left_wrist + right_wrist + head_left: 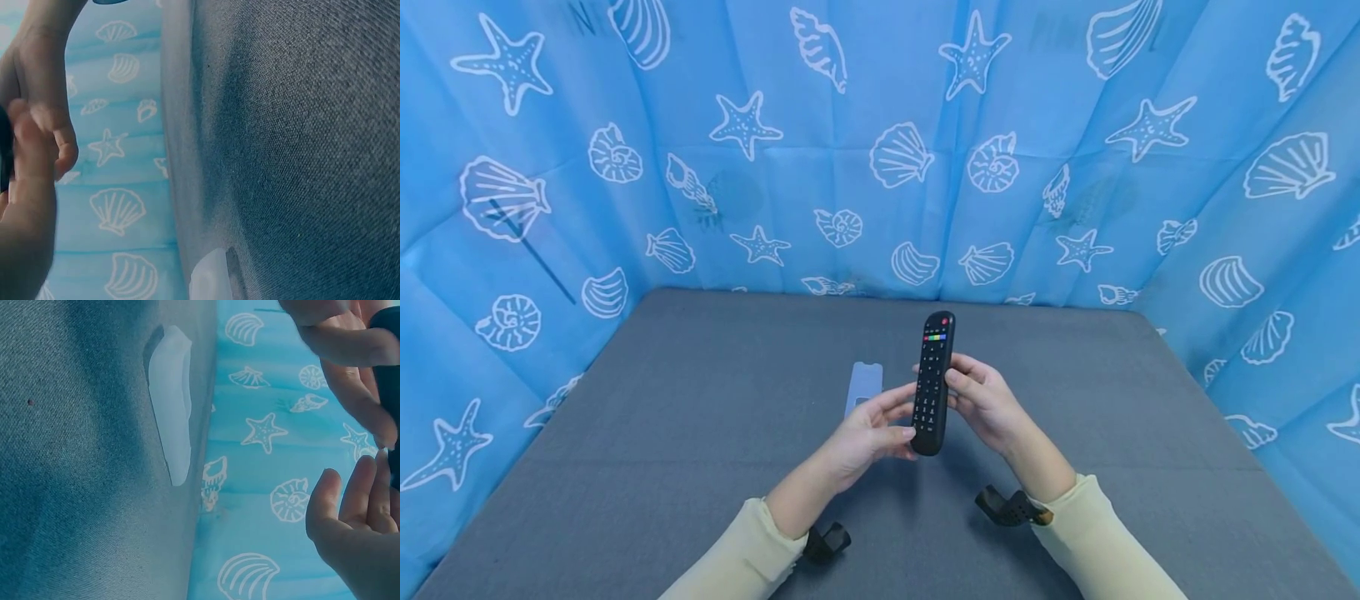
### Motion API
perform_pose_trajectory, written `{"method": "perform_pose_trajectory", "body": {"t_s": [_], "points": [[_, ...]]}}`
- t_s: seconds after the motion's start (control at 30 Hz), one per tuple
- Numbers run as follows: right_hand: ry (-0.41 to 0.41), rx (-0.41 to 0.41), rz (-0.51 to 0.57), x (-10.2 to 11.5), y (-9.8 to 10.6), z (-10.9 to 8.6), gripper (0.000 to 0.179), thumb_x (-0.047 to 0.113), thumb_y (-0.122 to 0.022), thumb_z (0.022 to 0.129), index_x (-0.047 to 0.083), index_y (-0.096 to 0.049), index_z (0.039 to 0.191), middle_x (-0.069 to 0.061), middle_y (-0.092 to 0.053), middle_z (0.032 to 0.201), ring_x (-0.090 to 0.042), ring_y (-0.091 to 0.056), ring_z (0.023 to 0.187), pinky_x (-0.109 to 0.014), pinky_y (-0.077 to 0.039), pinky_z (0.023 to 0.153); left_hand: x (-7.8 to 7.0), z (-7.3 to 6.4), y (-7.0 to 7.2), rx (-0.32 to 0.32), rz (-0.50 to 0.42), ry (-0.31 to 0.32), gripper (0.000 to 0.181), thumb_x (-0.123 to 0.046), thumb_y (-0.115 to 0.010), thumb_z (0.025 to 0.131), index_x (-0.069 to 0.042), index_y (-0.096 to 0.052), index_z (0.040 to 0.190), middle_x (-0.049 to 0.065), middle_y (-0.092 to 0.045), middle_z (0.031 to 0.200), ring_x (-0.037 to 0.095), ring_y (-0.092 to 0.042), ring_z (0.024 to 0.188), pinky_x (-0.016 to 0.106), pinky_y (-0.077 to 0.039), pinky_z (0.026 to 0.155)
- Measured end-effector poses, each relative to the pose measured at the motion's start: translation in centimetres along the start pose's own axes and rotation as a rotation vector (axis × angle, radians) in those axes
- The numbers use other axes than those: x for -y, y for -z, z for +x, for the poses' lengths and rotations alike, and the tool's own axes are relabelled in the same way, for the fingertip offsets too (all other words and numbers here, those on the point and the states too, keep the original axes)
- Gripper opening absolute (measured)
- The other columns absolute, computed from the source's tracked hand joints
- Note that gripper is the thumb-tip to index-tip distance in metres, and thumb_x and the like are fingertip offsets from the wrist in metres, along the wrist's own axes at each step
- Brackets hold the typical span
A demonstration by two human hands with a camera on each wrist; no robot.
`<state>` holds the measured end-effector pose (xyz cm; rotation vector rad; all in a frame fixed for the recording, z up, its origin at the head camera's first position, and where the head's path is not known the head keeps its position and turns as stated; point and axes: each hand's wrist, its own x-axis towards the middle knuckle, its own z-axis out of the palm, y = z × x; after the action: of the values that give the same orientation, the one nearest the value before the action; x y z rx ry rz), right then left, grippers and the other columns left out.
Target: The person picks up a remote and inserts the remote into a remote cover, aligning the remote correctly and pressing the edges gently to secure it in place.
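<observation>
Both hands hold a black remote control [933,383] upright above the table, its buttons facing the head camera. With its thumb on the lower left edge and fingers reaching behind, the left hand [871,432] grips the bottom part. Higher up on the other side, the right hand [988,404] pinches it, thumb on the right edge and fingers behind. Only a dark sliver of the remote shows in the left wrist view. A pale, flat, sleeve-like piece [865,379] lies on the table behind the left hand, partly hidden by it; the right wrist view shows this whitish piece [170,406] lengthwise.
A grey cloth-covered table [700,400] lies beneath the hands. Blue curtains [850,83] printed with white shells and starfish hang along its back and sides. Black camera mounts [1003,507] are strapped at both wrists, below the pale sleeves.
</observation>
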<state>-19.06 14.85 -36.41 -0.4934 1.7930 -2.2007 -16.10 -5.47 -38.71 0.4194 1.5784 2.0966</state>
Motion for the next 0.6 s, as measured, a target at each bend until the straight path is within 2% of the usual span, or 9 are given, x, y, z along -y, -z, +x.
{"method": "perform_pose_trajectory", "body": {"t_s": [0.2, 0.43, 0.6], "points": [[0.003, -0.009, 0.001, 0.03, -0.17, -0.06, 0.051, 0.023, -0.057, 0.099, -0.010, -0.042, 0.136, -0.003, -0.065, 0.115, -0.017, -0.060, 0.108, -0.032, -0.046, 0.091, 0.07, -0.05, 0.15, -0.007, 0.057, 0.000, 0.056, -0.011, -0.053, 0.099, -0.005, -0.032, 0.151, 0.020, -0.048, 0.141, 0.022, -0.061, 0.107, 0.033, -0.051, 0.083], [-0.034, -0.056, -0.025, 0.01, -0.43, -0.01, 0.050, 0.020, -0.056, 0.099, -0.009, -0.040, 0.137, -0.001, -0.065, 0.113, -0.017, -0.060, 0.105, -0.033, -0.046, 0.088, 0.02, -0.15, -0.06, -0.021, 0.084, 0.016, 0.060, -0.018, -0.057, 0.097, -0.005, -0.031, 0.151, 0.020, -0.046, 0.143, 0.028, -0.055, 0.119, 0.035, -0.050, 0.086], [-0.044, -0.086, -0.046, 0.04, -0.63, 0.06, 0.051, 0.017, -0.055, 0.098, -0.010, -0.039, 0.137, -0.005, -0.064, 0.114, -0.017, -0.060, 0.104, -0.034, -0.047, 0.088, 0.03, -0.20, -0.19, -0.036, 0.106, 0.032, 0.063, -0.018, -0.060, 0.096, -0.004, -0.031, 0.150, 0.019, -0.046, 0.143, 0.028, -0.057, 0.116, 0.036, -0.050, 0.086]]}}
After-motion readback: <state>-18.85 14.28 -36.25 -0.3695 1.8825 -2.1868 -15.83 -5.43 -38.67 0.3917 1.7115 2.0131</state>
